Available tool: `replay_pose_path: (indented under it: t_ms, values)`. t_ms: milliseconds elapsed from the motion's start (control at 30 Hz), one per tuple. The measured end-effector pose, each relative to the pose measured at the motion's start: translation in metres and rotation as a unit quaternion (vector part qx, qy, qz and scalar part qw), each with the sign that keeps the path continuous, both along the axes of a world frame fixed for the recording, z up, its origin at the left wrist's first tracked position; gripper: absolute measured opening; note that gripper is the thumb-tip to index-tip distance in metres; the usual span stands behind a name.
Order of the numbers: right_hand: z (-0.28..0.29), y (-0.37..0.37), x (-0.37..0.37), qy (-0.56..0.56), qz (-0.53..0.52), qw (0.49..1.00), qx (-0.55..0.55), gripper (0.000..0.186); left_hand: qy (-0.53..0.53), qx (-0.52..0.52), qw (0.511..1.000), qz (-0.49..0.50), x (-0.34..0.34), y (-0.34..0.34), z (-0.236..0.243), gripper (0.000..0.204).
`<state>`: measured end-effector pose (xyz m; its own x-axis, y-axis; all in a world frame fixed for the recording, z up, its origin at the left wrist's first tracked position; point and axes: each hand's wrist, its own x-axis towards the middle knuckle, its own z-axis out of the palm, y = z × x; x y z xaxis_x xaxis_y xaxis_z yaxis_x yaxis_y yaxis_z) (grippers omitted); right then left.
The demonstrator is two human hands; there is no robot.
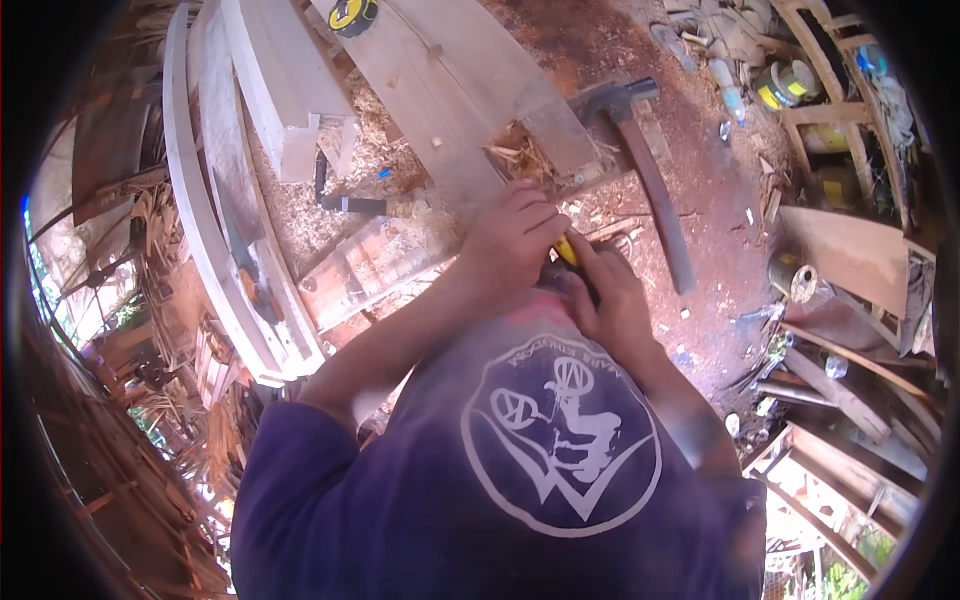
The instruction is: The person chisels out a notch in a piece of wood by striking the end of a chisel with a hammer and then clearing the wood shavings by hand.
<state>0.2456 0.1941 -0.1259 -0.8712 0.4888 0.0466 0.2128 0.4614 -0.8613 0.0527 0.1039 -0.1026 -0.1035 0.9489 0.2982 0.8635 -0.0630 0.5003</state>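
My left hand (515, 235) and my right hand (612, 290) are close together in front of my chest, at the near end of a wide pale board (440, 80). Between them shows the yellow part of a tool handle (567, 250). Both hands look closed around it, and its working end is hidden by my fingers. Splintered wood shavings (520, 150) sit at a rough cut in the board just beyond my left hand. To the right of my hands lies a claw hammer (650, 190) with a long wooden handle, its head resting by the board's edge.
A yellow tape measure (352, 15) rests on the board's far end. Left of it lie long pale planks (215, 170), with a handsaw (248, 262) on them. A black angled tool (350, 204) lies among sawdust. Tins (785, 85), a shelf frame (850, 115) and scrap wood line the right side.
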Motion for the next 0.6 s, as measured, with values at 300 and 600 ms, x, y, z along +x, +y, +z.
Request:
replay_pose_path:
  t_ms: [300, 600]
  values:
    - [0.018, -0.014, 0.013, 0.021, -0.092, 0.983, -0.155, 0.048, -0.039, -0.041, 0.997, -0.059, 0.011, 0.001, 0.005, 0.031]
    - [0.016, -0.009, 0.003, 0.003, -0.059, 0.998, -0.020, 0.046, -0.014, -0.032, 0.999, -0.030, 0.002, -0.010, 0.006, 0.034]
